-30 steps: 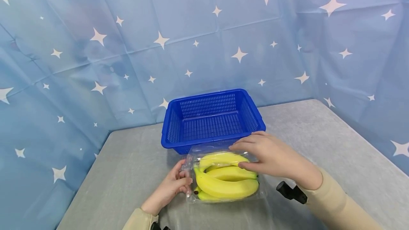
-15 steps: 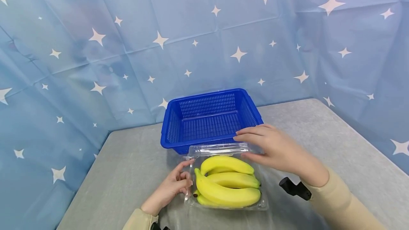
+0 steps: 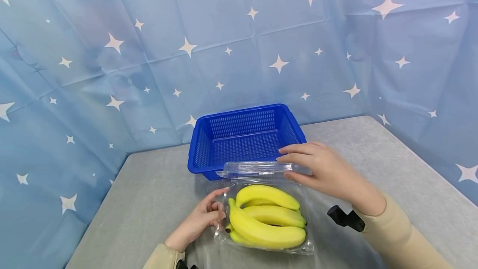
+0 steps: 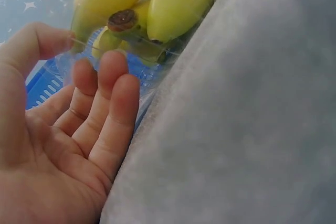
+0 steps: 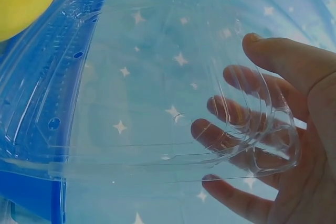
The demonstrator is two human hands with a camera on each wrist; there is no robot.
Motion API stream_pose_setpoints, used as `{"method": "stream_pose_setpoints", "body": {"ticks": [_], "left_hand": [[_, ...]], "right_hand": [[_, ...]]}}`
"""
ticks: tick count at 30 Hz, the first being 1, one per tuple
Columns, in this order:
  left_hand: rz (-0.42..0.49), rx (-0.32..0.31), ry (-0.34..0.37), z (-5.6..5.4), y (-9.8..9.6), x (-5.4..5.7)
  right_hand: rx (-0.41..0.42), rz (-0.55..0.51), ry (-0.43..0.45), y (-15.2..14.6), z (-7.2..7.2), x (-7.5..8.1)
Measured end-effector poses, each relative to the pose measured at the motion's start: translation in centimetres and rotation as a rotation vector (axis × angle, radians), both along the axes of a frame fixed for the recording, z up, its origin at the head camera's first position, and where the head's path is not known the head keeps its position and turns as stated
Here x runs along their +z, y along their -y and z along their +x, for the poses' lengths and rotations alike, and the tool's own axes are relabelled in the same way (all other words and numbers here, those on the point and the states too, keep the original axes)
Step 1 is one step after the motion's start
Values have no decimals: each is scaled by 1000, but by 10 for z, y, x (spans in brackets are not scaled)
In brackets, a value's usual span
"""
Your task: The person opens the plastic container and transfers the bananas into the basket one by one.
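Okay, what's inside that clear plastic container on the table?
Yellow bananas lie inside the clear plastic container, some overlapping. The upper ones partly hide those beneath and cover much of the container's bottom; anything under them can't be seen.

Pale beige cloth covers the forearms of this person. Over at four o'clock the right sleeve (image 3: 397, 233) runs long and plain, with soft creases and a smooth-edged cuff at the wrist. Strapped against that cuff, on its nine o'clock side, is a matt black fitting (image 3: 346, 219), stubby and angular, ending in a thick rounded knob. Down at seven o'clock the left sleeve (image 3: 163, 256) is the same beige, and I can make out just a little of a black piece (image 3: 182, 265) beside it. The right hand (image 3: 323, 173) and left hand (image 3: 199, 221) are bare; the right thumbnail looks short.
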State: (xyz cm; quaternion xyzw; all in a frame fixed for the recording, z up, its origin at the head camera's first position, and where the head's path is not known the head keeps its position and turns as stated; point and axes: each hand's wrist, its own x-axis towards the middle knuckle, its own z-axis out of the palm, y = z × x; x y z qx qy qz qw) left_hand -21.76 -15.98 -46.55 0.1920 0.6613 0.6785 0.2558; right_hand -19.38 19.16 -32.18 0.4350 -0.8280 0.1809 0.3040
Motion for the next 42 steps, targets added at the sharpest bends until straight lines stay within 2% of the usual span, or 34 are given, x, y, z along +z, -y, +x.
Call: {"method": "stream_pose_setpoints", "body": {"ticks": [6, 13, 21, 35, 42], "left_hand": [[-45, 6, 8, 0, 0, 1], [-77, 13, -5, 0, 0, 1], [-95, -2, -20, 0, 0, 3], [-134, -38, -78, 1, 4, 8], [-89, -62, -93, 2, 5, 11]], "right_hand": [[6, -24, -17, -3, -3, 1], [-11, -34, 11, -8, -8, 1], [-49, -38, 49, -13, -11, 0], [-80, -35, 64, -19, -12, 2], [-95, -26, 85, -22, -12, 1]]}}
